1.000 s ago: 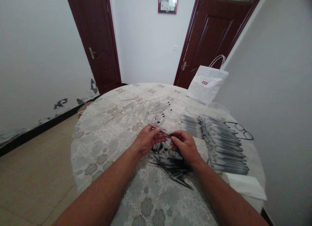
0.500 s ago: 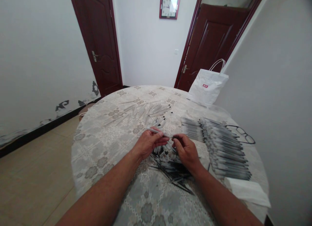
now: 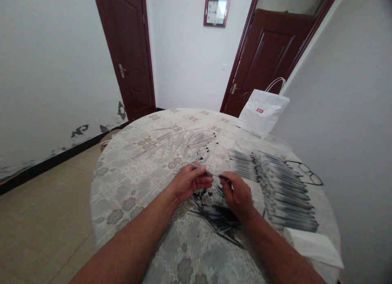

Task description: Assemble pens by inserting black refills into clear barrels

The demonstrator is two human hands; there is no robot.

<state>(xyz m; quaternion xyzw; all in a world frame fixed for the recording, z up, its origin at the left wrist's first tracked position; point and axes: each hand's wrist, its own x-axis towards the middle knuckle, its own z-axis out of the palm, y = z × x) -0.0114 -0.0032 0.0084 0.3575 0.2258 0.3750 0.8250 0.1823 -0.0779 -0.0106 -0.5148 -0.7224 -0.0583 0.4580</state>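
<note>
My left hand (image 3: 190,181) pinches a pale, translucent pen barrel (image 3: 215,174) between thumb and fingers, and one end of it sticks out past the hand to the upper left. At the barrel's right end, my right hand (image 3: 239,192) grips a dark, slim pen part (image 3: 226,178) in line with it; whether this is a refill or a tip I cannot tell. Below the hands lies a loose heap of thin dark sticks like pen refills (image 3: 223,222), partly hidden by my right hand. Beyond the hands, pale pen barrels (image 3: 177,144) are scattered over the tablecloth.
Rows of pens with dark ends (image 3: 284,194) are stacked on the right, beside a smaller row of pens (image 3: 243,163). Eyeglasses (image 3: 306,172) rest at the right edge. A white paper bag (image 3: 260,112) stands at the back right of the round table (image 3: 122,177). A folded white cloth or paper (image 3: 315,245) lies front right.
My right hand has shifted slightly right and down, and more of the dark pen part shows at the barrel's end. My left hand keeps its hold. The whole view has tilted slightly.
</note>
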